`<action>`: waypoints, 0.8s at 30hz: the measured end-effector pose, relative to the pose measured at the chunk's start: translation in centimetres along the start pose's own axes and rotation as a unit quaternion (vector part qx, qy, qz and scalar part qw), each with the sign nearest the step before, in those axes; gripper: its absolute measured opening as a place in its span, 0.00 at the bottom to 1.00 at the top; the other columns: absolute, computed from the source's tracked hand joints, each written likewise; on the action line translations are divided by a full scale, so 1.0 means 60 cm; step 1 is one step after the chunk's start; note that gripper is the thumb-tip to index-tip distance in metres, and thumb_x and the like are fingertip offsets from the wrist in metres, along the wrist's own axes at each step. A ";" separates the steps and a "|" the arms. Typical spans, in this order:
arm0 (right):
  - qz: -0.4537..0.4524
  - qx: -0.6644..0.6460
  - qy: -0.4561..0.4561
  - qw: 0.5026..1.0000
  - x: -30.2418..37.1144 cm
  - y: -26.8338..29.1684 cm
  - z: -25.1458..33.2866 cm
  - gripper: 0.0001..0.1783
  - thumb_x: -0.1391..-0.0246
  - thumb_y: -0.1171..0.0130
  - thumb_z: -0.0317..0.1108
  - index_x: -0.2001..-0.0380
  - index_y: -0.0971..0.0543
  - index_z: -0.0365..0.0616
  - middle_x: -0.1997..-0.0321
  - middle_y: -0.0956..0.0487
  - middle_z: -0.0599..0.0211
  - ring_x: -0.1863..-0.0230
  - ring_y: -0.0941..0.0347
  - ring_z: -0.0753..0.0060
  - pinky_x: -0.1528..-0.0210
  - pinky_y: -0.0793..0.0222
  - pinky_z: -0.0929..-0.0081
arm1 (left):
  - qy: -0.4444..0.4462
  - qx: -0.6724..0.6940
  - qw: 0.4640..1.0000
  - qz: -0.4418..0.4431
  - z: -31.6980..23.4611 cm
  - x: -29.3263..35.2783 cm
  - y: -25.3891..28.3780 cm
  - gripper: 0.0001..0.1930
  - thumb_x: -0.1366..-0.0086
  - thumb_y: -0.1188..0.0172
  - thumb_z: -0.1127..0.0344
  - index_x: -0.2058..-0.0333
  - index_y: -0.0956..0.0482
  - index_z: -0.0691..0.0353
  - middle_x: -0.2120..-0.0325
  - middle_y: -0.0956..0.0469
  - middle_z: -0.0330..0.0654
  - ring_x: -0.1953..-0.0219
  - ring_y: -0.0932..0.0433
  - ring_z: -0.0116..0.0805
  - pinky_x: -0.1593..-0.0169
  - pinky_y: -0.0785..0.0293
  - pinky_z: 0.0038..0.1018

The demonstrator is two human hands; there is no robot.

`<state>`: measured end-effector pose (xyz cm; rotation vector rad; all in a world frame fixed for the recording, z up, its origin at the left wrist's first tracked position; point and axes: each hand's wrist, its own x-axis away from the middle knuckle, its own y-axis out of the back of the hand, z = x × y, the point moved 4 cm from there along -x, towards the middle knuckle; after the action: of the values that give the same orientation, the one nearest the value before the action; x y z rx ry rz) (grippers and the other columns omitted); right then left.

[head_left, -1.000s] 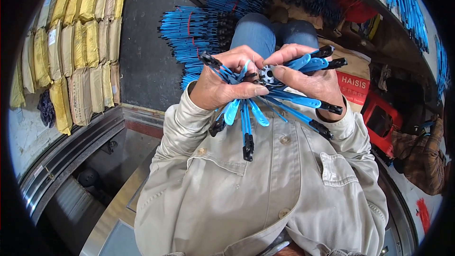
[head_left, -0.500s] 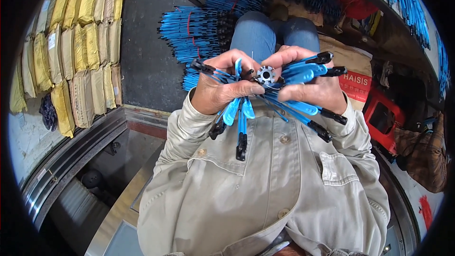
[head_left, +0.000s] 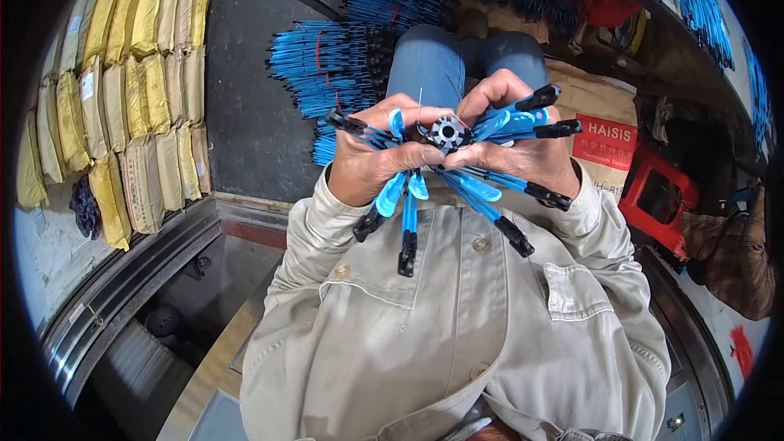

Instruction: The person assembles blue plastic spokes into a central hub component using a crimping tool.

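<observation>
In front of my chest I hold what looks like an umbrella frame. Its dark notched hub (head_left: 449,133) has a round hole in the middle, and slim blue ribs (head_left: 409,220) with black joints fan out around it. Several flat light-blue pieces (head_left: 390,194) sit among the ribs. My left hand (head_left: 371,155) pinches the hub's left side, thumb on top. My right hand (head_left: 523,159) grips its right side and the ribs there, thumb and forefinger near the hub. A thin wire (head_left: 420,98) sticks up beside the hub; its lower end is hidden by my fingers.
Bundles of blue ribs (head_left: 322,57) tied with red string lie beyond my knees. Yellow and tan paper packages (head_left: 106,106) stand in rows at left. At right are a brown sack (head_left: 592,98) and a red plastic frame (head_left: 653,196). More ribs hang over a surface (head_left: 690,8) at upper right.
My hands and the frame have shifted slightly left in view. The right thumb has moved in closer to the hub, and the ribs on the right have swung round a little.
</observation>
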<state>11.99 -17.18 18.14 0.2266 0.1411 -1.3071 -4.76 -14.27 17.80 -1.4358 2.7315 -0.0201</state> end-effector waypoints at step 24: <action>0.025 -0.078 0.032 0.996 0.001 0.003 0.004 0.17 0.69 0.27 0.30 0.72 0.21 0.38 0.72 0.21 0.63 0.70 0.26 0.70 0.68 0.31 0.75 | 0.082 0.155 0.980 0.096 0.014 -0.001 0.006 0.09 0.51 0.32 0.74 0.70 0.21 0.67 0.71 0.21 0.41 0.64 0.23 0.25 0.59 0.28 0.18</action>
<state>12.18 -17.23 18.40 0.1383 0.2885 -1.2341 -4.99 -14.03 16.94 -1.1291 2.8195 -0.5522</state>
